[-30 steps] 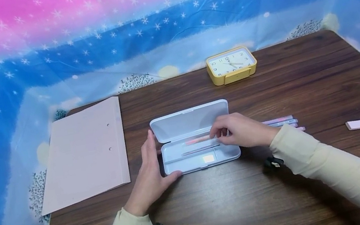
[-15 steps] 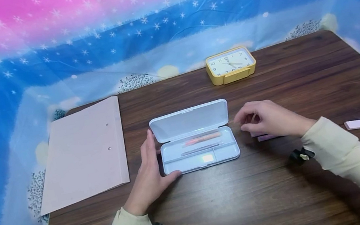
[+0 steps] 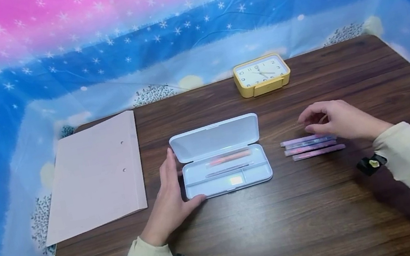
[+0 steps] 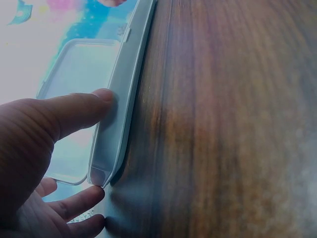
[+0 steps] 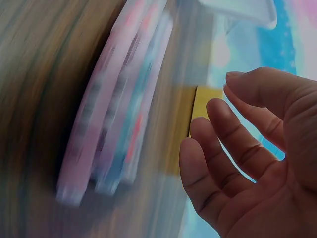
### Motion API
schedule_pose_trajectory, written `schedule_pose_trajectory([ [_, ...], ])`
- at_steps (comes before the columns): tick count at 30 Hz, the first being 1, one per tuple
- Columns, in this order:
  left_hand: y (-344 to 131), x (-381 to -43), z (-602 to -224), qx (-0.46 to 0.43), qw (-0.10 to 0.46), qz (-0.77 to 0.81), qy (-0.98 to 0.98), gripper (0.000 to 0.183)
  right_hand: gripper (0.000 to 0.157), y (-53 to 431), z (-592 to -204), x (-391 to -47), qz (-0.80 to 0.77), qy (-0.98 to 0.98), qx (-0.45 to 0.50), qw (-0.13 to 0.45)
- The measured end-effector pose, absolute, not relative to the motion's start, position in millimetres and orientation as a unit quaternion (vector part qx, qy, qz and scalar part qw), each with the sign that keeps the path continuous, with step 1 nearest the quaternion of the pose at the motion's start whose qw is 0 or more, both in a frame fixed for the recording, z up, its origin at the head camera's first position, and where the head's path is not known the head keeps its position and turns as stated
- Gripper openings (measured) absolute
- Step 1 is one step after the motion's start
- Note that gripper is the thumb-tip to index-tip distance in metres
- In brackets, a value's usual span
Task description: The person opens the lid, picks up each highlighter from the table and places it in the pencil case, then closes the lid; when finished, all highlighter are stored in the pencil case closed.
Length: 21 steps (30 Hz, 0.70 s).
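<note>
A white pencil case (image 3: 215, 140) stands with its lid raised in the head view. In its back compartment lie an orange-pink pen (image 3: 234, 156) and a slim clear-and-dark pen (image 3: 226, 170). My left hand (image 3: 169, 194) holds the case's left end. In the left wrist view its thumb (image 4: 81, 111) presses the front wall, with fingertips at the corner. My right hand (image 3: 341, 120) is beyond and right of several pink, purple and blue pens (image 3: 311, 147) lying side by side. Its fingers are loosely bent and hold nothing in the right wrist view.
A yellow alarm clock (image 3: 262, 75) stands at the table's back. To the left lies a pale pink folder (image 3: 92, 177) with two holes. Bare wood (image 3: 248, 234) shows in front of the case. A patterned cloth (image 3: 171, 28) hangs behind the table.
My right hand has let go of the orange-pink pen inside the case and moved right, past the loose pens. My left hand keeps its place on the case.
</note>
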<state>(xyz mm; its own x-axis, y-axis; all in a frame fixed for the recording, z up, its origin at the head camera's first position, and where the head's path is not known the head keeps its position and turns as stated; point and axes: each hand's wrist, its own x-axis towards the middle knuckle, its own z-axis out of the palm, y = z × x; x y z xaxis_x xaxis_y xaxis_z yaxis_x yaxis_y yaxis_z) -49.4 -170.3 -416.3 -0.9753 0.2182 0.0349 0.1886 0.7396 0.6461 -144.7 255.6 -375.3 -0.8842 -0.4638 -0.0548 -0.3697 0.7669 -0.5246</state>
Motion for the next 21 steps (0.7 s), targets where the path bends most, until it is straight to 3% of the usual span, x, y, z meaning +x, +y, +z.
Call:
schedule_pose_trajectory([
  [8,-170.2,-49.1,-416.4,0.107,0.022,0.342,0.933,0.135,0.019,282.6,-388.0,-150.2,-0.245,0.945,-0.191,0.107],
  [21,-170.9,-49.1,-417.1,0.111,0.018,0.341,0.934,0.135,0.018,280.0,-407.7,-151.1,-0.257,0.939,-0.191,0.128],
])
